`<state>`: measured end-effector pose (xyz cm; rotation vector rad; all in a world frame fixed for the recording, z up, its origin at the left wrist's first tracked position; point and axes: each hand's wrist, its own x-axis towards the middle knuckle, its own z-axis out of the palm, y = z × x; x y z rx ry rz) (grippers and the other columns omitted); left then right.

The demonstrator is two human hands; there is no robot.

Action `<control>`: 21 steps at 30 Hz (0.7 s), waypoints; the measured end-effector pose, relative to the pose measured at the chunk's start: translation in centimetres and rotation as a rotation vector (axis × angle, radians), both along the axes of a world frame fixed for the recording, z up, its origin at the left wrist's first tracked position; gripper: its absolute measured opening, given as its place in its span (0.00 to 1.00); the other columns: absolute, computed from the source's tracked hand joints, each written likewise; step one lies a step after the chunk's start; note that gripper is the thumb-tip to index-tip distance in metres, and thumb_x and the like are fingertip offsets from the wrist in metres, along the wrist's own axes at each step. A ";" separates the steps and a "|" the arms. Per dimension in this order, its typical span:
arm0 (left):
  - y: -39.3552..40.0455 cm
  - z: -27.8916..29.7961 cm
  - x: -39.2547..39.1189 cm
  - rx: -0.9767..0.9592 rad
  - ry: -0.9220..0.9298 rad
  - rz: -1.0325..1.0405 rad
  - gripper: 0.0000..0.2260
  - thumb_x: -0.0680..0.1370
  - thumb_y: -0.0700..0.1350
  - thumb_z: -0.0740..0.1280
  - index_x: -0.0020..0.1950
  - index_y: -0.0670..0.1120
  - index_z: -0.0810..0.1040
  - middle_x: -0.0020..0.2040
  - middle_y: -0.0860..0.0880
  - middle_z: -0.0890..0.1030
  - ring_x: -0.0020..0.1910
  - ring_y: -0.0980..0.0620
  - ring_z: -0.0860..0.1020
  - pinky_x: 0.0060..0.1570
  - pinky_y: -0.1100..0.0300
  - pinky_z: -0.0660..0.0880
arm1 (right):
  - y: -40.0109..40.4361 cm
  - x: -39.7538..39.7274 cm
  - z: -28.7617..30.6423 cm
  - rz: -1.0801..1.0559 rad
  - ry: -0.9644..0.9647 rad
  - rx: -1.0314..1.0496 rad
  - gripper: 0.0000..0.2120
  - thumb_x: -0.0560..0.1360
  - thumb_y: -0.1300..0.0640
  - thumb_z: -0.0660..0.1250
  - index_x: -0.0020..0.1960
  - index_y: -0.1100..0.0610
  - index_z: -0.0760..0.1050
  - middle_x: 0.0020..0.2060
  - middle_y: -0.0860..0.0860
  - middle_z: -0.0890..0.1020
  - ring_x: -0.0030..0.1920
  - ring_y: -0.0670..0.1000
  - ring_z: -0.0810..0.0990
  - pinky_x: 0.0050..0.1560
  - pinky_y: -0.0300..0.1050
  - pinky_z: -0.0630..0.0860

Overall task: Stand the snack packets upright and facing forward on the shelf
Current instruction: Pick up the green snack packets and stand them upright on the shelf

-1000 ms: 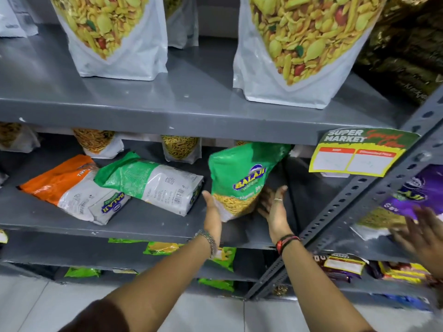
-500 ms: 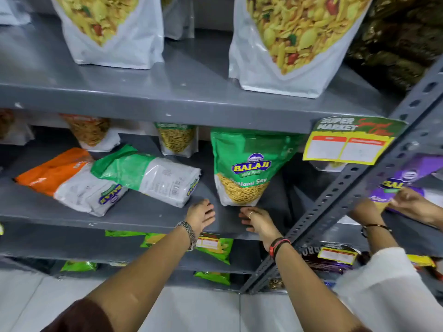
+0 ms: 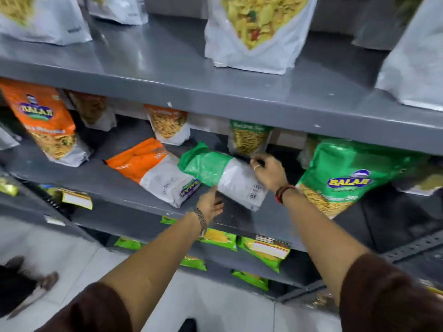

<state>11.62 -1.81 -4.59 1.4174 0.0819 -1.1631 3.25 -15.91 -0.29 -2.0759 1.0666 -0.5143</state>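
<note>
Both hands on flat green pkt (image 3: 223, 173): R hand (image 3: 269, 172) grips far edge, L hand (image 3: 211, 204) open underneath.

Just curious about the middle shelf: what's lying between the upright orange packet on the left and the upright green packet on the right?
In the head view, two packets lie flat there: an orange packet and a green packet, which both hands touch.

Grey metal shelving (image 3: 215, 92), pale tiled floor (image 3: 72, 259)
</note>
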 end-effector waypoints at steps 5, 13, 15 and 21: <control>-0.1 -0.4 2.9 -0.083 0.106 -0.001 0.11 0.78 0.54 0.60 0.51 0.47 0.71 0.39 0.48 0.72 0.37 0.52 0.71 0.39 0.61 0.69 | -3.1 6.0 -1.1 0.109 0.489 0.101 0.26 0.80 0.44 0.48 0.70 0.58 0.66 0.70 0.62 0.69 0.69 0.61 0.69 0.67 0.48 0.65; -0.2 -1.9 5.3 -0.165 0.144 -0.078 0.09 0.74 0.52 0.68 0.48 0.48 0.79 0.35 0.46 0.77 0.38 0.49 0.75 0.45 0.56 0.76 | -4.7 6.1 -2.6 -0.108 0.376 0.267 0.12 0.76 0.57 0.59 0.52 0.61 0.78 0.55 0.60 0.78 0.51 0.58 0.78 0.54 0.46 0.74; 0.2 -2.0 5.7 -0.174 0.072 -0.109 0.17 0.72 0.55 0.69 0.57 0.46 0.78 0.50 0.44 0.82 0.48 0.47 0.79 0.51 0.52 0.77 | -3.6 4.8 -2.8 -0.163 0.283 0.368 0.06 0.73 0.63 0.61 0.42 0.60 0.76 0.44 0.62 0.77 0.40 0.57 0.76 0.43 0.46 0.72; 0.9 -0.8 6.6 -0.221 -0.247 -0.171 0.10 0.73 0.57 0.67 0.49 0.53 0.78 0.54 0.50 0.82 0.53 0.52 0.80 0.57 0.51 0.77 | 0.3 0.4 -2.5 -0.361 -0.101 0.483 0.16 0.74 0.72 0.60 0.35 0.57 0.79 0.22 0.43 0.80 0.22 0.39 0.75 0.26 0.31 0.73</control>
